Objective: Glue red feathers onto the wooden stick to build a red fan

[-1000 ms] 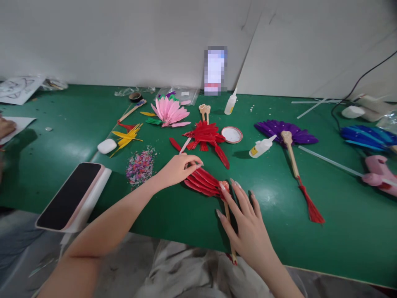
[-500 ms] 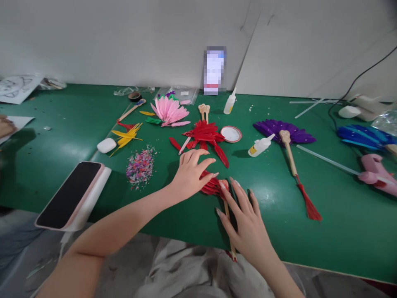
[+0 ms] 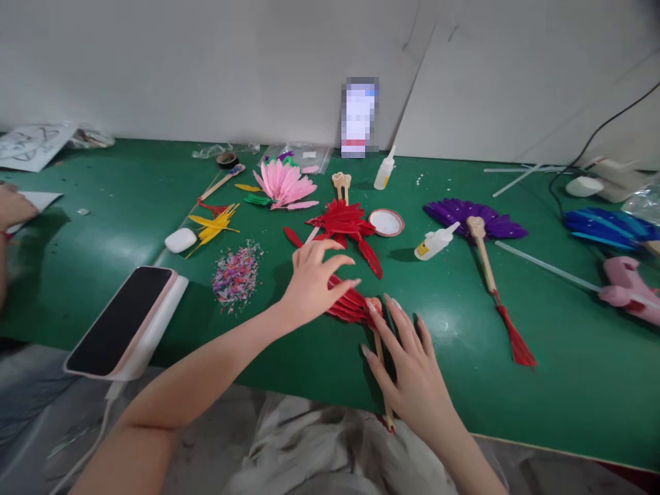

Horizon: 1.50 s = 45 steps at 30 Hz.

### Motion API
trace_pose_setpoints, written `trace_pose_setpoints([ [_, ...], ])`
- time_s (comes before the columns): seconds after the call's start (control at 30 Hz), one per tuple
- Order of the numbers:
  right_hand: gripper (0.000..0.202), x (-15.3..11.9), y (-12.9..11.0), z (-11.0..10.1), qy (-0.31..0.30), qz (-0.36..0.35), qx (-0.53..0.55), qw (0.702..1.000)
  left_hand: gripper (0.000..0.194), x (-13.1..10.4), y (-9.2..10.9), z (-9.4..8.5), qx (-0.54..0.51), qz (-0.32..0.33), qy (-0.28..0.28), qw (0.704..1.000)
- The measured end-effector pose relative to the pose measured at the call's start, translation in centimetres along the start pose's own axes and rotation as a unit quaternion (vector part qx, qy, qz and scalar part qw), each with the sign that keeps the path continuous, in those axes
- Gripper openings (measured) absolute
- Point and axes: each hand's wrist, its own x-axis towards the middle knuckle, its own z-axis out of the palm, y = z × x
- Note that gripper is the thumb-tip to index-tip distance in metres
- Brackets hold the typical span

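Note:
A partly built red feather fan (image 3: 348, 302) lies near the table's front edge, its feathers pointing left. Its slim wooden handle (image 3: 380, 349) runs toward me and past the edge. My left hand (image 3: 315, 280) hovers over the feather tips with fingers apart and curved; whether it touches them I cannot tell. With fingers spread, my right hand (image 3: 410, 357) rests over the fan's head and handle, a fingertip on the head. Beyond my left hand lies a pile of loose red feathers (image 3: 343, 218), with pale wooden handles (image 3: 341, 184) behind it.
Right of the feathers are a white lid (image 3: 386, 222), a glue bottle (image 3: 436, 242) and a purple fan (image 3: 477, 218). A pink glue gun (image 3: 626, 285) lies far right. To the left are confetti flakes (image 3: 236, 275), yellow feathers (image 3: 214, 229), a phone (image 3: 121, 322) and another person's hand (image 3: 14, 205).
My left hand has shifted slightly left and away from me over the red feathers. My right hand stays on the fan. The other person's hand at far left has moved.

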Motion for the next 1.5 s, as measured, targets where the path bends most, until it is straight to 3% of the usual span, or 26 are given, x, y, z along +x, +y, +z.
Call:
trace_pose_setpoints([
  [0.1,0.057,0.0,0.0,0.0,0.000,0.003,-0.002,1.000,0.016,-0.2,0.8,0.4,-0.037,0.047,-0.086,0.994],
  [0.2,0.057,0.1,0.0,0.0,0.000,0.003,-0.003,1.000,0.020,0.0,0.1,0.5,-0.073,0.055,-0.147,0.985],
  [0.4,0.057,0.1,0.0,0.0,0.001,0.000,-0.004,1.000,0.025,1.0,-1.9,0.2,-0.106,0.028,-0.189,0.976],
  [0.8,0.058,0.1,0.0,0.0,0.003,-0.002,-0.001,1.000,0.018,1.9,-1.7,-0.2,-0.162,0.046,-0.310,0.936],
  [1.23,0.057,0.1,0.0,0.2,0.006,-0.001,0.006,1.000,0.017,1.9,-2.1,-0.2,-0.176,0.078,-0.319,0.928],
  [1.37,0.056,0.1,0.0,0.2,0.004,0.000,0.007,1.000,0.016,2.0,-2.5,-0.4,-0.178,0.105,-0.301,0.931],
  [1.5,0.057,0.1,0.0,0.2,-0.001,0.001,0.006,1.000,0.018,2.3,-3.5,-1.0,-0.158,0.083,-0.268,0.947],
])
